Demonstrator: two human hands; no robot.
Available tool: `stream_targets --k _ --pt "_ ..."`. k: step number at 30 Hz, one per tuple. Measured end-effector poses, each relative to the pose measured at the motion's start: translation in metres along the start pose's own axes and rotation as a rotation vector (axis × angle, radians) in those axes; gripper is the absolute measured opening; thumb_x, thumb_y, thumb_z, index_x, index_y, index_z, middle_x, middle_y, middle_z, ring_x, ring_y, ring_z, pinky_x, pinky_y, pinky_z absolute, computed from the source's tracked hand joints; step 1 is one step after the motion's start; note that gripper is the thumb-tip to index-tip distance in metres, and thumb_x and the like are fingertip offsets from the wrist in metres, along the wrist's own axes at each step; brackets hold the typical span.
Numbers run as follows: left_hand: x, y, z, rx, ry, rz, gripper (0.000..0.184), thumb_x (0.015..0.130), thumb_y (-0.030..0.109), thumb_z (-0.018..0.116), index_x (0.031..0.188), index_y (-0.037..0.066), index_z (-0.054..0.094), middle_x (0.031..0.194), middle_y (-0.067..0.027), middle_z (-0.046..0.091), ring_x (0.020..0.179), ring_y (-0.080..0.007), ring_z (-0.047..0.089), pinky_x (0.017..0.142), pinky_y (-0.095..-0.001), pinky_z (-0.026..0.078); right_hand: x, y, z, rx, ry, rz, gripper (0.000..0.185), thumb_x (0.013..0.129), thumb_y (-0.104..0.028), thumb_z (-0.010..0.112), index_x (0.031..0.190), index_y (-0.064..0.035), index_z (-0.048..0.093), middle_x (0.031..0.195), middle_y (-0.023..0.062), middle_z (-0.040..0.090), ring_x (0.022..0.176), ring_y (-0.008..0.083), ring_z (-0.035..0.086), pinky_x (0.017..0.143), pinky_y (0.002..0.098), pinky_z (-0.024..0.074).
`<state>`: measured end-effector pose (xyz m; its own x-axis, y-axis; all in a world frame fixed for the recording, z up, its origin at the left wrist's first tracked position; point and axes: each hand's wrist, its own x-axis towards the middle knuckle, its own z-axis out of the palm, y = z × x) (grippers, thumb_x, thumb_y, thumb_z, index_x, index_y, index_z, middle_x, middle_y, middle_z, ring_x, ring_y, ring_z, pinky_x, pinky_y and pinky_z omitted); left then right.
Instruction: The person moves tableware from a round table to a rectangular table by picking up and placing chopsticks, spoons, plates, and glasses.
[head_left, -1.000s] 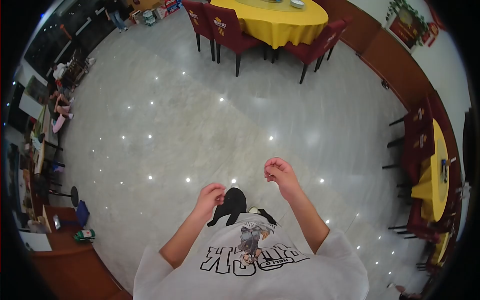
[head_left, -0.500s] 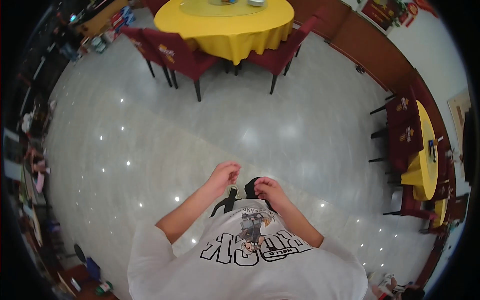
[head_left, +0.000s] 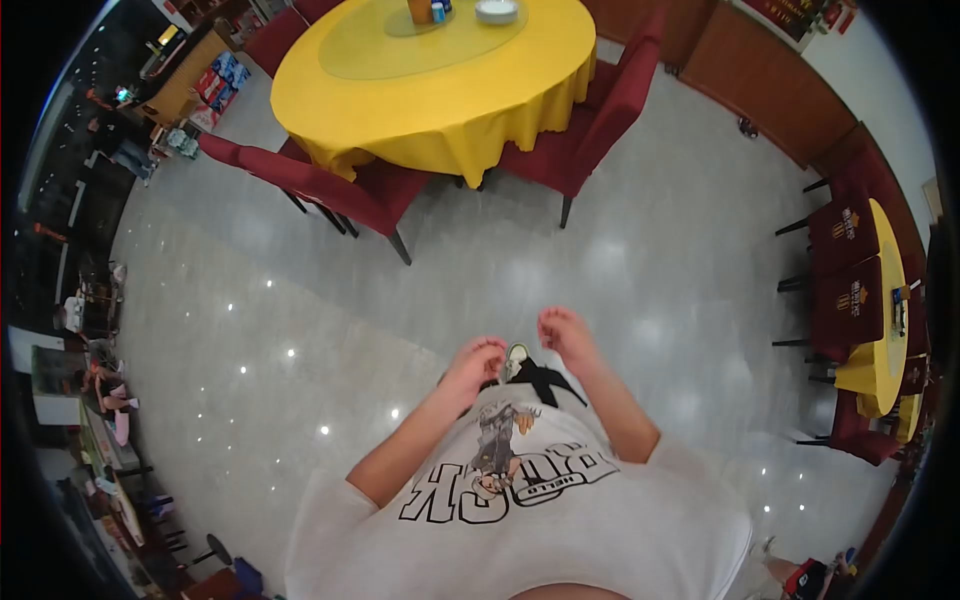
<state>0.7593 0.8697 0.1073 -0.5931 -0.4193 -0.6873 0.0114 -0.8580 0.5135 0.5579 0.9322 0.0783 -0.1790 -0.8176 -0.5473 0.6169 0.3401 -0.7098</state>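
Both my hands are raised in front of the white printed shirt point(head_left: 560, 530), above the floor. My left hand point(head_left: 478, 366) has loosely bent fingers and nothing visible in it. To its right, slightly farther forward, is my right hand point(head_left: 566, 333), also empty, its fingers half curled and a little blurred. The two hands are apart and touch nothing. Between them a shoe point(head_left: 516, 358) and dark trousers point(head_left: 548, 380) show below.
Ahead stands a round table with a yellow cloth point(head_left: 430, 115), ringed by dark red chairs point(head_left: 350, 195). Another yellow table point(head_left: 885, 350) with chairs is at the right wall. People point(head_left: 105, 390) are at the far left; another person point(head_left: 800, 575) is at the lower right.
The yellow table and its chairs are nearer and larger in view. The shoe between my hands has come forward. My hands have shifted, the right one now farther forward than the left.
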Motion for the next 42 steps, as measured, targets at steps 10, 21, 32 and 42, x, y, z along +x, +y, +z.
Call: stream_targets --k 10,21,32,42 --pt "0.125 0.137 -0.085 -0.439 0.147 0.165 0.007 0.084 0.009 0.054 0.090 0.007 0.056 0.074 -0.0007 0.056 0.064 -0.0111 0.052 0.057 -0.0260 0.043 0.203 -0.128 0.109 -0.216 -0.221 -0.011 0.006 0.084 -0.013 0.058 0.090 -0.0112 0.058 0.078 -0.0024 0.058 0.070 0.0071 0.055 0.062 0.0217 0.0425" --pt "0.316 0.428 -0.044 0.034 0.160 0.238 0.006 0.085 0.009 0.051 0.089 0.008 0.056 0.071 0.0012 0.053 0.062 -0.0090 0.050 0.057 -0.0248 0.041 0.367 -0.199 0.115 -0.393 -0.104 -0.086 0.014 0.084 -0.009 0.059 0.098 -0.0082 0.059 0.086 -0.0007 0.061 0.074 0.0074 0.056 0.064 0.0209 0.0441" --pt "0.520 0.514 0.037 0.289 0.308 0.108 0.013 0.082 0.012 0.055 0.094 0.008 0.058 0.077 0.0000 0.056 0.067 -0.0089 0.053 0.058 -0.0239 0.042 0.591 -0.329 0.009 -0.280 0.161 0.031 0.011 0.084 -0.012 0.058 0.094 -0.0076 0.060 0.077 -0.0007 0.060 0.069 0.0085 0.056 0.060 0.0229 0.0434" --pt "0.707 0.655 0.072 0.444 0.465 0.391 0.063 0.084 0.028 0.057 0.136 0.007 0.030 0.122 -0.0128 0.047 0.107 -0.0238 0.049 0.084 -0.0376 0.045 0.817 -0.498 -0.048 -0.522 0.428 -0.477 0.034 0.086 -0.024 0.060 0.109 0.0001 0.055 0.097 0.0087 0.060 0.088 0.0158 0.057 0.079 0.0281 0.0459"
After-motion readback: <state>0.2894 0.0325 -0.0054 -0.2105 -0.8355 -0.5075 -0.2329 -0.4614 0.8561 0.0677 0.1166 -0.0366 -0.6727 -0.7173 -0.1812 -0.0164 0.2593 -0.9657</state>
